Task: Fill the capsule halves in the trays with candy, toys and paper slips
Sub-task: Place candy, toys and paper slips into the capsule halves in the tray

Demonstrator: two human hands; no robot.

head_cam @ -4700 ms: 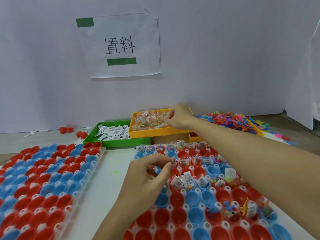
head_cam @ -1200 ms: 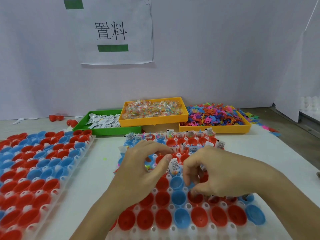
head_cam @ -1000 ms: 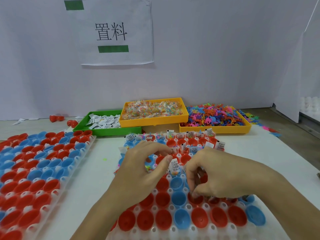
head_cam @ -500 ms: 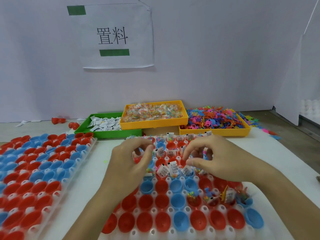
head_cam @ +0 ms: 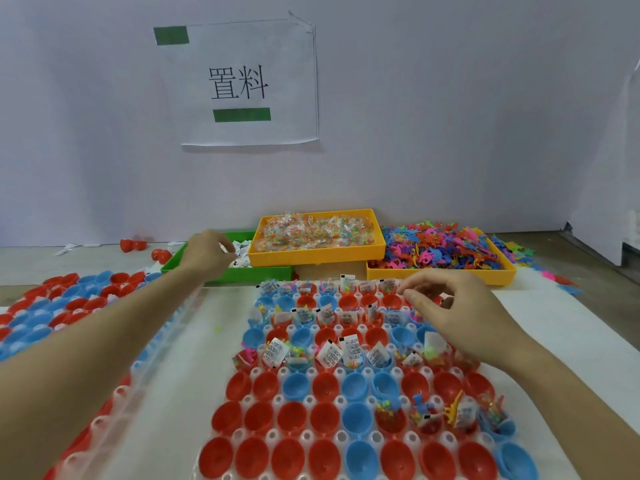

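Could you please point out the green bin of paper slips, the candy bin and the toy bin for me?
green bin (head_cam: 256, 273): head view, front wall.
candy bin (head_cam: 317, 259): head view, yellow front wall.
toy bin (head_cam: 440, 274): head view, yellow front wall.

Left hand (head_cam: 204, 252), right hand (head_cam: 450, 310): bare; forearms bare, no sleeves visible.
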